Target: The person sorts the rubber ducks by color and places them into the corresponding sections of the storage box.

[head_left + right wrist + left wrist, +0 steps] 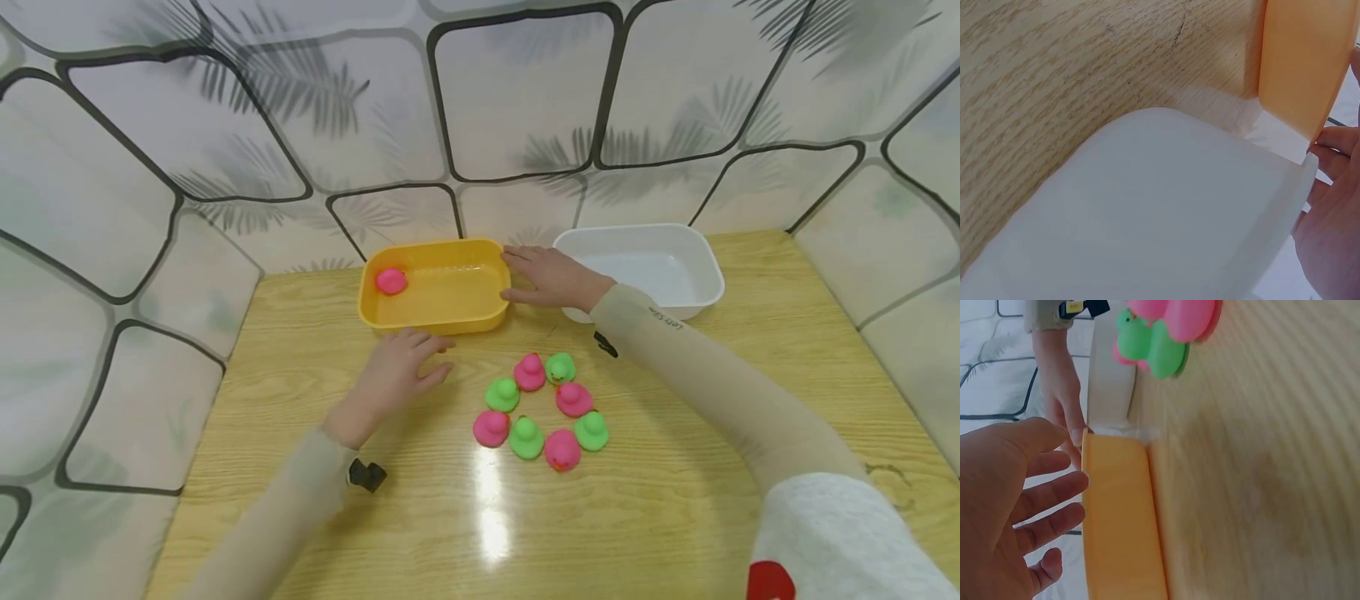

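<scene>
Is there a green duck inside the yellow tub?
No, the yellow tub holds only one pink duck; the green ducks sit on the table.

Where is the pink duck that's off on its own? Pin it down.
In the head view, the lone pink duck sits inside the yellow tub, in its far left corner, apart from the ring of ducks on the table.

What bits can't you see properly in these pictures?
- White tub: the right hand and sleeve hide its near left corner in the head view; whether it holds water cannot be told.
- Ducks: cut off by the top edge and blurred in the left wrist view.
- Right wrist view: the white tub fills it, hiding the yellow tub's inside and most of the hand.
- Left hand: whether it touches the yellow tub is unclear.
</scene>
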`<control>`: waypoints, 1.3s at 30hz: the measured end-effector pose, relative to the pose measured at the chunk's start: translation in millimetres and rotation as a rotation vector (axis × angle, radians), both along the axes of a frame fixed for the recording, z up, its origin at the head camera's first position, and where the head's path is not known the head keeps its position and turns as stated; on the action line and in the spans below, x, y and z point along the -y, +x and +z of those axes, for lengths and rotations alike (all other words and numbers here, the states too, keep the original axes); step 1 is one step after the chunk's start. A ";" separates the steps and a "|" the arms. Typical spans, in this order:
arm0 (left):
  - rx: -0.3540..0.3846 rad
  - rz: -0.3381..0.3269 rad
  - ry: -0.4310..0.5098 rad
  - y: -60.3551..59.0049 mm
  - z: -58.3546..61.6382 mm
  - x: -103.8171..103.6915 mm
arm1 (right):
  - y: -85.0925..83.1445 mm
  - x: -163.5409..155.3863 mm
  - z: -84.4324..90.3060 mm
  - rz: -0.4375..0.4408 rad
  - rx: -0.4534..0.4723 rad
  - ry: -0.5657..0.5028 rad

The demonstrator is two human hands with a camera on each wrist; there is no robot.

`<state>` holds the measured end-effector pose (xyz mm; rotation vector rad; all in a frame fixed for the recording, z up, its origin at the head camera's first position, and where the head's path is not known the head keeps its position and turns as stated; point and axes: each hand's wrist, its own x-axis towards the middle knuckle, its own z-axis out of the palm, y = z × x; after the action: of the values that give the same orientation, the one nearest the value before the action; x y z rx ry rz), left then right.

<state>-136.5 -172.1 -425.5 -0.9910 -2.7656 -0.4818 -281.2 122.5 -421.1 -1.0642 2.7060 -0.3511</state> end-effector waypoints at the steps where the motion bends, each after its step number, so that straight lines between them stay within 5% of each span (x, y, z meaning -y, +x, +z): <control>1: 0.002 -0.007 0.010 2.3 -2.0 -1.2 | 0.1 -0.1 0.2 -0.002 0.000 0.001; 20: 0.143 -0.150 0.057 54.1 -26.9 -34.2 | 1.1 -0.6 -1.0 -0.014 0.034 0.001; 39: 0.163 -0.155 0.025 57.8 -40.1 -41.9 | 0.2 0.2 0.9 -0.027 0.045 0.012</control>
<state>-78.7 -130.2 -465.5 -1.2171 -2.8281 -0.6455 -281.0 122.3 -420.2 -1.0048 2.6813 -0.3585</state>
